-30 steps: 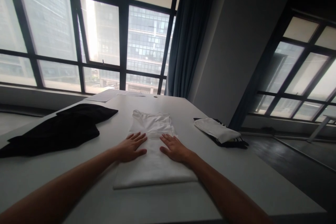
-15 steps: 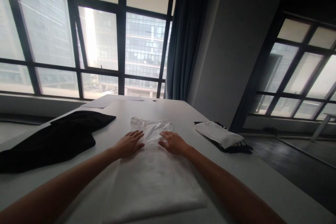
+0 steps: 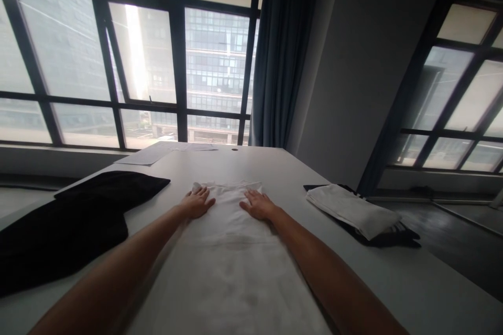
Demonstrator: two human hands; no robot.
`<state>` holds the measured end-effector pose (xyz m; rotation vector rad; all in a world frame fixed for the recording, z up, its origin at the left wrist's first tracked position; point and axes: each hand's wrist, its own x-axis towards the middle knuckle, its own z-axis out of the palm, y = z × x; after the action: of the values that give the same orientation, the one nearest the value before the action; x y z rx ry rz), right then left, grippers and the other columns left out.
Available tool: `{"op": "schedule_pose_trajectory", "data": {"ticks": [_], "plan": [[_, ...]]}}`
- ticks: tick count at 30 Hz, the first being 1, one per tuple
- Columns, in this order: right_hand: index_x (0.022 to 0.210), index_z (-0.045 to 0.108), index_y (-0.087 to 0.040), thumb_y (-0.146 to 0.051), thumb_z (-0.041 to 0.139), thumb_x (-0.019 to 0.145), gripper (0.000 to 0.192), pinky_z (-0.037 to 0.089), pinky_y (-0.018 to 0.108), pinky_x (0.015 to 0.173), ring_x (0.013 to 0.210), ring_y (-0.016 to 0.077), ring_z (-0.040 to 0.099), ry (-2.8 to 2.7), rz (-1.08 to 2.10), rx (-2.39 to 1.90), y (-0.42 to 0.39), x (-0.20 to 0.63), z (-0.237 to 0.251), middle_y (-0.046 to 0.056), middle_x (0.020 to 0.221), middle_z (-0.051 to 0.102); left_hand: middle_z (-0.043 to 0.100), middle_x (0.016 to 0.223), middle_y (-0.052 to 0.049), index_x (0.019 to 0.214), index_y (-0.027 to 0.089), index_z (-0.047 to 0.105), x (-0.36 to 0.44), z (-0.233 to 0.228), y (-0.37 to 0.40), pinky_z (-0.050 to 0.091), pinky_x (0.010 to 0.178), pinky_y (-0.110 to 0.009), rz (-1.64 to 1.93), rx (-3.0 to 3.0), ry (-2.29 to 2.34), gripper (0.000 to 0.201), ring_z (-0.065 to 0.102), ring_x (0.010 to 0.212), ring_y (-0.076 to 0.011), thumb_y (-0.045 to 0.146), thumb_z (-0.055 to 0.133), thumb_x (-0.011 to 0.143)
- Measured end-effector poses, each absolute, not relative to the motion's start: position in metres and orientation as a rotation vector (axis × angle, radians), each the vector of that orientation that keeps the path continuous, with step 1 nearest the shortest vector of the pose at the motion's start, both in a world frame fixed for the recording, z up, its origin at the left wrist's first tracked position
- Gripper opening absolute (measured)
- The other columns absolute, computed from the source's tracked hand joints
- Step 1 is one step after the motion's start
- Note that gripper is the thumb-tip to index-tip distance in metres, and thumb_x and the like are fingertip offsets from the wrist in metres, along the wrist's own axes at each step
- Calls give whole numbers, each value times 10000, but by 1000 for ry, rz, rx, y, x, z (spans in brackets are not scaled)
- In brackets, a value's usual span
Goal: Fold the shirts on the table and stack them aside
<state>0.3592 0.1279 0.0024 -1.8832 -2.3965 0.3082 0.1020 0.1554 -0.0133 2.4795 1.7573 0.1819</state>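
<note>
A white garment [image 3: 231,267] lies spread lengthwise on the white table, its far end wrinkled and its near part running out of view below. My left hand [image 3: 196,202] rests on the far left part of the cloth, fingers stretched forward. On the far right part lies my right hand [image 3: 257,204], its fingers apart and flat. Both palms face down on the fabric and hold nothing. Whether the garment is a shirt or another kind, I cannot tell.
A black garment [image 3: 78,225] lies to the left. On the right, a folded white cloth [image 3: 351,208] sits on dark folded clothing [image 3: 404,237] with white stripes. Paper sheets [image 3: 143,154] lie at the far end of the table [image 3: 271,159], before the windows and a blue curtain [image 3: 275,63].
Both hands have moved forward over the white garment toward its far end, and the cloth there looks flatter. The view has come closer to the table.
</note>
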Motion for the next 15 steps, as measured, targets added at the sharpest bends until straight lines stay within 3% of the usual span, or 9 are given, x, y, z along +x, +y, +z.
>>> {"op": "schedule_pose_trajectory", "data": {"ticks": [7, 12, 15], "plan": [[1549, 191, -184, -631, 233, 937, 759, 34, 443, 1190, 1491, 217, 58, -2362, 347, -1851, 139, 367, -23, 45, 1624, 97, 124, 1608, -145, 1527, 148, 259, 88, -30, 185, 151, 1143, -602, 153, 2355, 1899, 930, 130, 1482, -335, 771, 206, 839], [1533, 246, -163, -626, 335, 912, 780, 66, 423, 1191, 1480, 228, 126, -2320, 339, -1758, 138, 372, -19, 81, 1605, 202, 208, 1592, -156, 1515, 141, 294, 92, -21, 188, 168, 1140, -603, 181, 2379, 1948, 833, 177, 1475, -316, 686, 208, 891], [1527, 266, -188, -596, 347, 921, 735, 55, 510, 1177, 1477, 275, 124, -2266, 259, -1876, 131, 368, -9, 98, 1597, 225, 198, 1600, -141, 1501, 137, 327, 97, -14, 172, 102, 1160, -584, 244, 2464, 1962, 728, 144, 1485, -295, 584, 226, 935]]}}
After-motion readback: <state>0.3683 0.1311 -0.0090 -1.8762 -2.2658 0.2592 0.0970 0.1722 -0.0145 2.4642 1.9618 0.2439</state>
